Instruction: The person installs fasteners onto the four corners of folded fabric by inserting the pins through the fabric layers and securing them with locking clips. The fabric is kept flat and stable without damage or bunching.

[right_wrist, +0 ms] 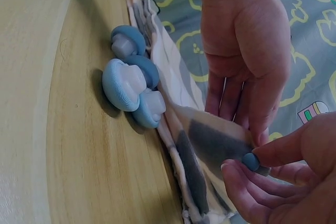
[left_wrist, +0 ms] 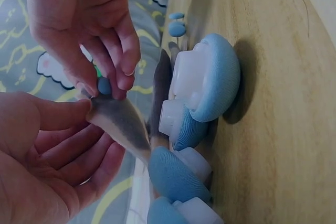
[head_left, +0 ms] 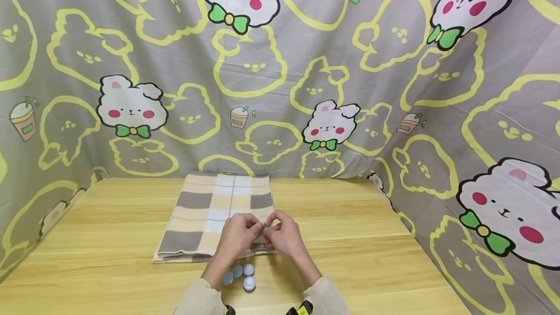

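Note:
A folded plaid blanket [head_left: 187, 213] in grey, beige and white lies in front of me, its near right corner lifted off the stack. My left hand [head_left: 239, 233] pinches that corner between thumb and fingers. Right at the corner tip, my right hand [head_left: 286, 236] pinches a small round blue piece [right_wrist: 251, 161] against the fabric. Part of this piece is hidden behind the fingers. Several mushroom-shaped fasteners [right_wrist: 122, 85] with ribbed blue caps and whitish stems lie close together on the table, just in front of the blanket.
The wooden table [head_left: 358, 256] extends to both sides of the blanket. A grey curtain [head_left: 280, 52] with rabbit prints hangs along its back and sides. Two small blue discs [left_wrist: 177, 28] show near the blanket's edge in the left wrist view.

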A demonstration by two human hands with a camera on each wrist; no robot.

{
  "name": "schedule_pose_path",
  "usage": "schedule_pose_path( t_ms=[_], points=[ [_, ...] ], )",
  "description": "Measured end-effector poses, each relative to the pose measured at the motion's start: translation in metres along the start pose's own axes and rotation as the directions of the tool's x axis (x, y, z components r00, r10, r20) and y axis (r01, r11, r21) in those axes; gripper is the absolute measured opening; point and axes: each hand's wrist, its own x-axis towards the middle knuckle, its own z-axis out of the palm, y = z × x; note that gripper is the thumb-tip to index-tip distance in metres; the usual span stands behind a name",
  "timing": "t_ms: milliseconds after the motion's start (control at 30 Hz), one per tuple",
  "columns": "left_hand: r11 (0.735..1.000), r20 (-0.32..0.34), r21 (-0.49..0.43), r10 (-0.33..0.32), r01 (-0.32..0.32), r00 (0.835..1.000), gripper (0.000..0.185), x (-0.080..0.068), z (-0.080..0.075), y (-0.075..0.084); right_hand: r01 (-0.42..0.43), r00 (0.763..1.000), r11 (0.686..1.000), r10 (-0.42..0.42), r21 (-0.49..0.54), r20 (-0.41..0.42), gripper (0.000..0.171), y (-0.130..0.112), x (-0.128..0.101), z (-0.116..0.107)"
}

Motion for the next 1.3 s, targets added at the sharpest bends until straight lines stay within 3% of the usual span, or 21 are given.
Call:
schedule_pose_path(
  t_ms=[400,733,933,1300],
  points=[
    [1.000,0.002,-0.016,0.004,-0.004,1.000,0.011,-0.0011,-0.0016,0.0021,-0.046,0.999,0.998,0.045,0.046,0.031,0.008,-0.0016,-0.0003,-0.0019],
    [0.999,-0.012,-0.006,0.033,-0.033,0.999,0.012,-0.0018,-0.0021,0.0038,-0.051,0.997,0.997,0.047,0.064,0.064,0.016,-0.0041,-0.0020,-0.0031],
    [1.000,-0.008,-0.004,0.025,-0.025,1.000,0.014,-0.0019,-0.0026,0.0021,-0.081,0.994,0.991,0.073,0.109,0.078,0.008,-0.0018,-0.0005,-0.0015],
    [1.000,-0.001,-0.027,0.007,-0.007,1.000,0.010,-0.0022,-0.0043,0.0043,-0.141,0.990,0.965,0.131,0.220,0.060,0.011,-0.0004,0.0013,-0.0018]
  ],
)
